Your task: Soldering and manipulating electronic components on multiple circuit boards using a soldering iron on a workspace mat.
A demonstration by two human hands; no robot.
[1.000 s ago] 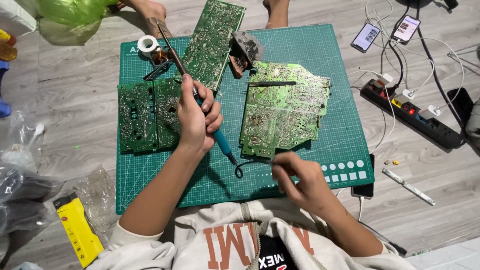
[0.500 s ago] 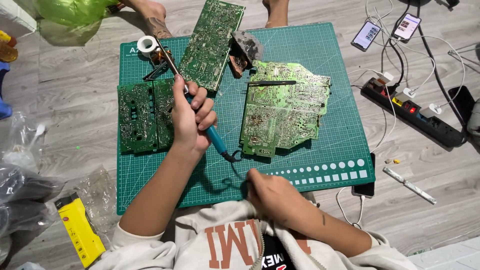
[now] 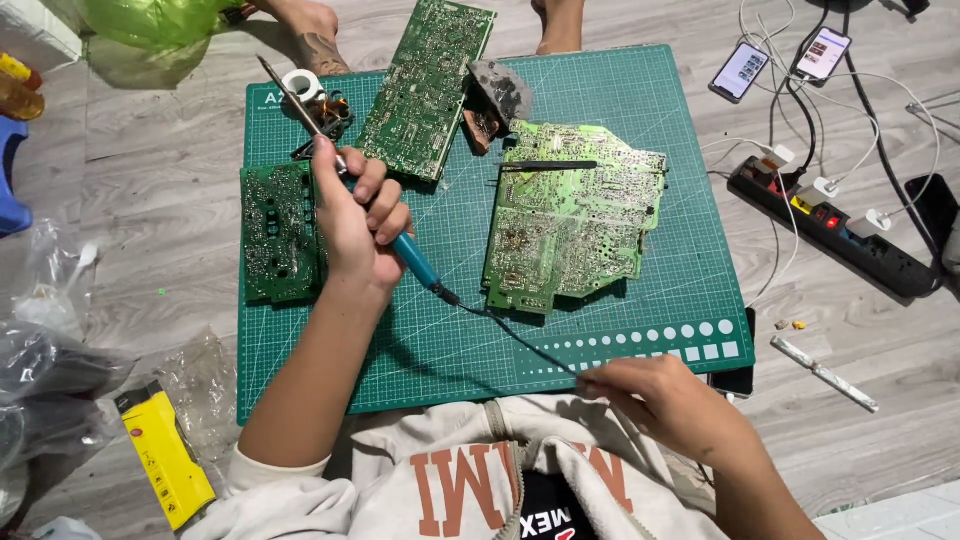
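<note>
My left hand [image 3: 355, 225] grips a soldering iron [image 3: 415, 265] by its teal handle, over the left part of a green cutting mat [image 3: 690, 110]. The iron's metal tip points up and left toward a roll of solder [image 3: 300, 85]. Under this hand lies a small green circuit board [image 3: 275, 235]. The iron's black cord [image 3: 520, 340] runs down and right to my right hand [image 3: 665, 400], which pinches it at the mat's front edge. A large pale green board [image 3: 575, 215] with black tweezers [image 3: 550, 165] on it lies at the mat's centre right. A long board [image 3: 430, 85] lies at the top.
A black power strip [image 3: 830, 230] with plugs and cables, and two phones [image 3: 740, 70] [image 3: 822, 50], lie on the floor at right. At left are a yellow box [image 3: 165, 455] and clear plastic bags [image 3: 50, 360]. Another person's feet [image 3: 310, 25] rest beyond the mat.
My right hand left the mat near the large board, drew back toward my body, then moved right with the cord in its fingers. My left hand with the iron shifted slightly left.
</note>
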